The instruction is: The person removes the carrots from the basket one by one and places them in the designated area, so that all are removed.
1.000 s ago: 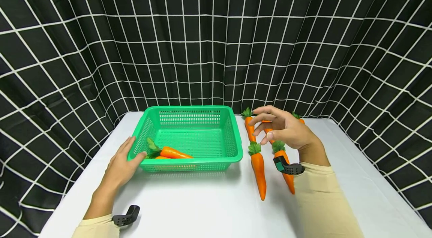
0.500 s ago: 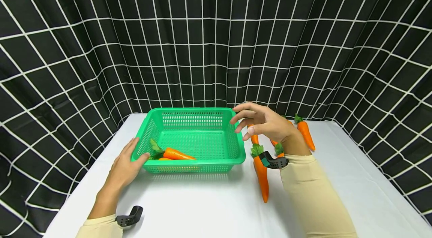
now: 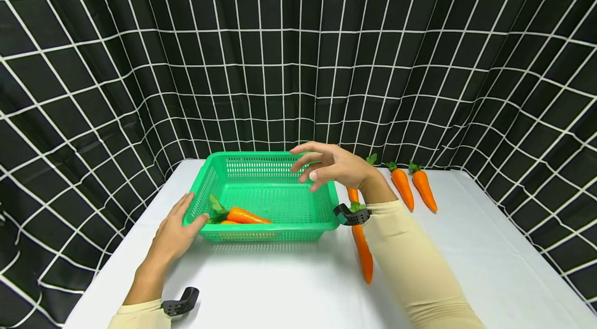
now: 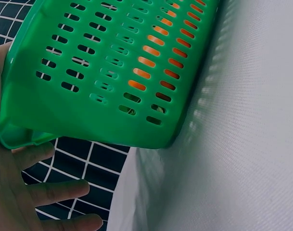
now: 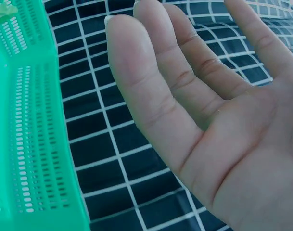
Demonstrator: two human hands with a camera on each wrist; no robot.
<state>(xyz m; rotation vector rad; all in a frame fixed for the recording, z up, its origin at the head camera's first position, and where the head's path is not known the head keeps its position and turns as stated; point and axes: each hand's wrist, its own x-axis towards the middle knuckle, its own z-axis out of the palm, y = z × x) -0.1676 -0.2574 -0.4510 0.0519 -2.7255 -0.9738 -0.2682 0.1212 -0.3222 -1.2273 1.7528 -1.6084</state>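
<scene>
A green plastic basket [image 3: 261, 228] stands on the table, with carrots [image 3: 249, 216] lying in its front left corner. My left hand [image 3: 174, 235] rests on that corner, its thumb over the rim; in the left wrist view the fingers [image 4: 59, 193] extend straight past the corner. Over the basket's right side hovers my right hand [image 3: 333, 166], fingers loosely bent and holding nothing. In the right wrist view its palm [image 5: 242, 139] is bare, with the basket off to the left. More carrots [image 3: 364, 256] lie right of the basket, some partly hidden by my right arm.
Two carrots [image 3: 424, 189] lie side by side at the back right of the white table [image 3: 471, 235]. A black curtain with a white grid [image 3: 289, 59] encloses the back and sides. Each wrist wears a black strapped device [image 3: 179, 303].
My right hand has moved left, from above the carrots to above the basket, still holding nothing. More of the back right carrots shows now. The left hand stays at the basket corner.
</scene>
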